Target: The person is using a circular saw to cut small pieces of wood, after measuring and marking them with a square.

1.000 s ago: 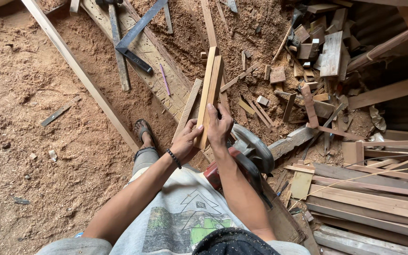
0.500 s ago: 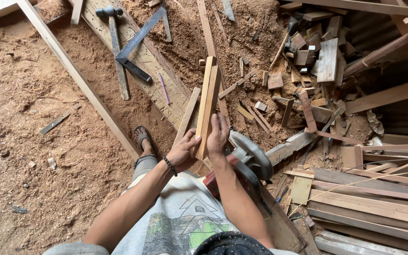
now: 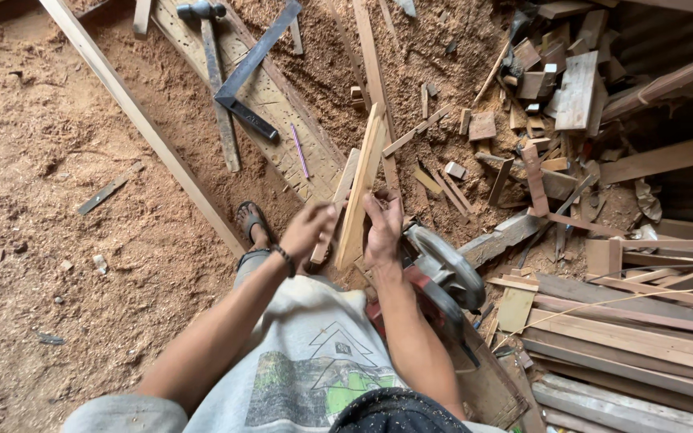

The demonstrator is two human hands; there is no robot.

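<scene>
Our right hand (image 3: 382, 232) grips the lower end of a wooden slat (image 3: 361, 192) at frame centre, tilted upward. Our left hand (image 3: 308, 228) is blurred, fingers loosely curled against a second slat (image 3: 335, 204) just left. Circular saw (image 3: 443, 277) lies right of our hands; hammer (image 3: 210, 72) and metal square (image 3: 252, 72) sit at the upper middle.

A hammer (image 3: 202, 48) and steel square (image 3: 254, 72) lie on sawdust. A circular saw (image 3: 443, 277) sits beside stacked planks (image 3: 627, 337)

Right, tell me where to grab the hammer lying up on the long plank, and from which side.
Grip the grey hammer around the lower half of its long handle, coming down from above. It lies flat on the pale wooden plank with its head at the far end, and the dark metal square crowds its right side.
</scene>
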